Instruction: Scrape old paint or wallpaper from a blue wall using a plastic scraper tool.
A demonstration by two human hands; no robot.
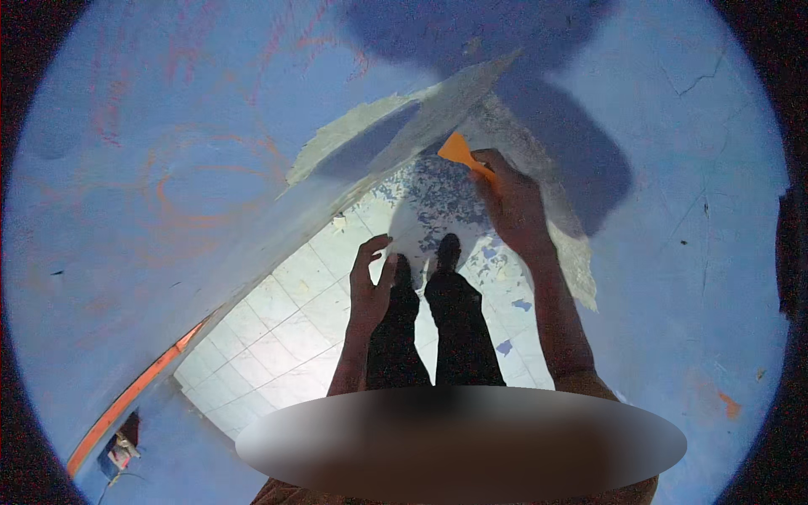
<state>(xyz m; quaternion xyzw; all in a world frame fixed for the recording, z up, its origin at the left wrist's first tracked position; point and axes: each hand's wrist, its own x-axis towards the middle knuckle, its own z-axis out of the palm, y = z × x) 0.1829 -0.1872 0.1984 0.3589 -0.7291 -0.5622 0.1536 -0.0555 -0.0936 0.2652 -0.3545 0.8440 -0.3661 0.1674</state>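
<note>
My right hand [514,205] grips an orange scraper [457,150], its wide blade pointing up and left towards the corner of two blue-painted walls. Whether the blade touches the wall cannot be made out. Around the corner the paint is gone, leaving a ragged grey bare patch on the left wall [363,129] and another on the right wall [527,129]. Many blue paint flakes [442,196] lie on the floor below the scraper. My left hand [369,284] hangs empty beside my left leg, fingers loosely bent and thumb apart.
My dark-shod feet [448,252] stand on pale floor tiles [271,353] near the corner. Orange scribbles [211,189] mark the left wall. An orange-red strip [139,394] edges that wall at lower left, near an opening with loose wires [123,451]. Shadows darken the walls ahead.
</note>
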